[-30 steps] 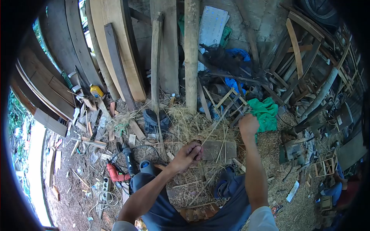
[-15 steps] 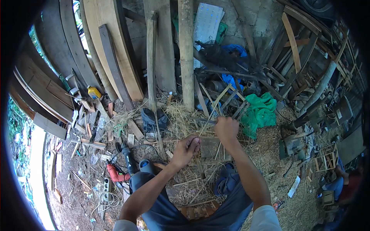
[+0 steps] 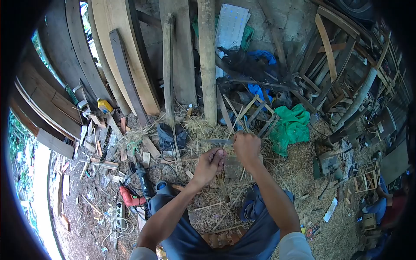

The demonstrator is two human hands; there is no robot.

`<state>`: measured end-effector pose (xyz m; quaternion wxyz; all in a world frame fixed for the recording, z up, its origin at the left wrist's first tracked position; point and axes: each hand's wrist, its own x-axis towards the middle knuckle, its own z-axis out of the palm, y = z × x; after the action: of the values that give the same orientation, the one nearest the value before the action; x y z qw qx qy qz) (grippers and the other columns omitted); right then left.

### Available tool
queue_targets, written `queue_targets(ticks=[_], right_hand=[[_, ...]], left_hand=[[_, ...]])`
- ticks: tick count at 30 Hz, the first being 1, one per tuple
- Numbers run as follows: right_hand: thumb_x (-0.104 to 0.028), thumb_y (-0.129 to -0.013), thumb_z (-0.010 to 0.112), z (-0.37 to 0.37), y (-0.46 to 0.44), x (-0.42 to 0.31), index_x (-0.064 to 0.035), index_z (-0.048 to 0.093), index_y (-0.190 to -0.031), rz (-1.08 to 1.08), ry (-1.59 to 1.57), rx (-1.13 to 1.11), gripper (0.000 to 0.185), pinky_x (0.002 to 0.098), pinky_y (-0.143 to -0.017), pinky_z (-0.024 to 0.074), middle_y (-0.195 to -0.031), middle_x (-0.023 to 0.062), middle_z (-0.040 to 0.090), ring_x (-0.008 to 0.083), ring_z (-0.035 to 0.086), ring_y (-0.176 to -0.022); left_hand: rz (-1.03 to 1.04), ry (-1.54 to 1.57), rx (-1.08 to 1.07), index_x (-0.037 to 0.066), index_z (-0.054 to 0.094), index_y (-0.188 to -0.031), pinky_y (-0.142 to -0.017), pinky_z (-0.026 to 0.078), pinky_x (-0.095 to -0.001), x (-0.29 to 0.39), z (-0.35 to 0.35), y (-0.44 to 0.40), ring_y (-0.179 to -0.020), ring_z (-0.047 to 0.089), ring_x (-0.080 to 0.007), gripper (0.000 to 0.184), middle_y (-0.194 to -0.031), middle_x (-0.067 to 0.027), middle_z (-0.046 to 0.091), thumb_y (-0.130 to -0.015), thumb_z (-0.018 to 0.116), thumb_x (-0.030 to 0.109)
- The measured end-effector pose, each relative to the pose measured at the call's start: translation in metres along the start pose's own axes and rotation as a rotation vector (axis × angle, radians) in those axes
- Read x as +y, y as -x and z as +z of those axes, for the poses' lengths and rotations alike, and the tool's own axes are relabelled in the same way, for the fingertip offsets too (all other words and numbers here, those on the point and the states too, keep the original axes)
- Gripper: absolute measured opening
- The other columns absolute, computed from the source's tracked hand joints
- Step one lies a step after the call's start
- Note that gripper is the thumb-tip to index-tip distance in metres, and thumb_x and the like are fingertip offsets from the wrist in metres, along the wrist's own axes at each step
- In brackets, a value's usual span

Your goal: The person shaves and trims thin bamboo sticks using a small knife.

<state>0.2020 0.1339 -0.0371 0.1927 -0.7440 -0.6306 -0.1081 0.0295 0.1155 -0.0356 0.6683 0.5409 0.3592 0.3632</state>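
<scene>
The right hand (image 3: 247,149), gripping a knife (image 3: 216,141), has moved in beside the left hand (image 3: 210,164); this brings it near the left's narrow pinch; its contents I cannot tell.

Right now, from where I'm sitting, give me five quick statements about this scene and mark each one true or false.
1. The right hand holds a thin flat blade. True.
2. The left hand lies flat and open on the ground. False: it is raised, with its fingers curled in.
3. A bright green sheet lies to the right of the right hand. True.
4. The yellow bottle is on the right side of the view. False: it is on the left, near the leaning boards.
5. The red power tool is between the person's legs. False: it lies to the left of the left leg.
</scene>
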Motion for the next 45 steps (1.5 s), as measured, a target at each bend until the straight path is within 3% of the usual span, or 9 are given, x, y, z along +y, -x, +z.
queue_targets(ticks=[3,11,15,17,24,27,36,43,45], right_hand=[[-0.015,-0.077,0.059,0.016,-0.022,0.045,-0.0071,0.067,-0.068,0.223,0.159,-0.051,0.015,0.0402,-0.058,0.0548,-0.07,0.016,0.066,0.0304,0.068,-0.065],[-0.018,-0.076,0.061,0.009,-0.007,0.033,-0.0058,0.067,-0.069,0.057,0.082,-0.083,0.015,0.0428,-0.059,0.0547,-0.071,0.0173,0.066,0.0334,0.067,-0.067],[-0.02,-0.078,0.061,0.008,-0.017,0.071,-0.0038,0.068,-0.071,0.341,0.177,0.044,0.018,0.0429,-0.06,0.055,-0.067,0.0175,0.065,0.035,0.067,-0.066],[-0.018,-0.078,0.062,0.002,-0.017,0.079,-0.0037,0.067,-0.07,0.443,0.17,0.019,0.017,0.0428,-0.061,0.0551,-0.064,0.0164,0.064,0.0342,0.067,-0.066],[-0.012,-0.071,0.063,-0.015,0.031,-0.022,-0.0051,0.066,-0.068,-0.165,-0.05,-0.194,0.008,0.0409,-0.056,0.0534,-0.062,0.0147,0.064,0.0298,0.067,-0.061],[-0.011,-0.072,0.062,0.003,0.026,-0.019,-0.006,0.066,-0.068,-0.147,-0.082,-0.025,0.007,0.0404,-0.055,0.0532,-0.062,0.0149,0.064,0.0284,0.067,-0.061],[-0.016,-0.076,0.059,0.01,-0.011,0.05,-0.0064,0.067,-0.069,0.201,0.113,-0.024,0.014,0.0413,-0.057,0.0543,-0.066,0.0164,0.065,0.0331,0.067,-0.064],[-0.017,-0.078,0.059,-0.006,0.002,0.023,-0.0066,0.067,-0.072,0.032,0.058,-0.215,0.015,0.0406,-0.057,0.055,-0.071,0.0166,0.066,0.0324,0.068,-0.066],[-0.02,-0.078,0.06,0.012,-0.019,0.075,-0.0063,0.067,-0.074,0.345,0.181,-0.068,0.016,0.0403,-0.057,0.0554,-0.073,0.017,0.067,0.0317,0.068,-0.064]], left_hand=[[-0.067,-0.069,-0.047,0.0,0.054,-0.097,-0.046,0.028,-0.02,-0.003,-0.008,0.012,-0.052,0.034,-0.004,0.02,-0.069,0.0008,0.045,-0.099,0.044,0.018],[0.034,-0.085,-0.121,0.001,0.054,-0.094,-0.044,0.027,-0.0209,-0.008,-0.019,0.012,-0.051,0.033,-0.0037,0.021,-0.067,0.001,0.045,-0.1,0.044,0.019],[-0.001,-0.073,-0.116,0.001,0.055,-0.095,-0.044,0.027,-0.0209,-0.001,-0.022,0.023,-0.051,0.034,-0.0037,0.021,-0.066,0.0009,0.045,-0.099,0.045,0.019],[-0.022,-0.116,-0.063,-0.001,0.055,-0.093,-0.055,0.04,-0.025,0.004,-0.026,0.024,-0.059,0.046,-0.0076,0.018,-0.067,-0.0017,0.051,-0.097,0.047,0.014],[0.148,-0.176,0.019,0.0,0.056,-0.092,-0.044,0.031,-0.0221,-0.01,-0.02,0.01,-0.051,0.038,-0.0047,0.02,-0.068,-0.0007,0.052,-0.097,0.05,0.019],[-0.036,-0.102,-0.01,0.0,0.056,-0.094,-0.043,0.03,-0.022,-0.009,-0.015,0.01,-0.05,0.037,-0.0047,0.019,-0.068,-0.0003,0.049,-0.097,0.049,0.018],[-0.079,0.049,-0.082,0.0,0.054,-0.097,-0.041,0.026,-0.02,-0.004,-0.014,0.019,-0.05,0.032,-0.004,0.019,-0.066,0.0007,0.044,-0.099,0.046,0.017],[-0.089,0.082,-0.127,0.001,0.054,-0.097,-0.042,0.027,-0.0204,0.001,-0.01,0.018,-0.051,0.034,-0.0038,0.019,-0.066,0.001,0.044,-0.098,0.047,0.018],[-0.091,0.09,-0.135,0.001,0.055,-0.097,-0.042,0.028,-0.0204,-0.002,-0.009,0.021,-0.051,0.034,-0.0037,0.019,-0.066,0.0012,0.044,-0.098,0.047,0.018]])
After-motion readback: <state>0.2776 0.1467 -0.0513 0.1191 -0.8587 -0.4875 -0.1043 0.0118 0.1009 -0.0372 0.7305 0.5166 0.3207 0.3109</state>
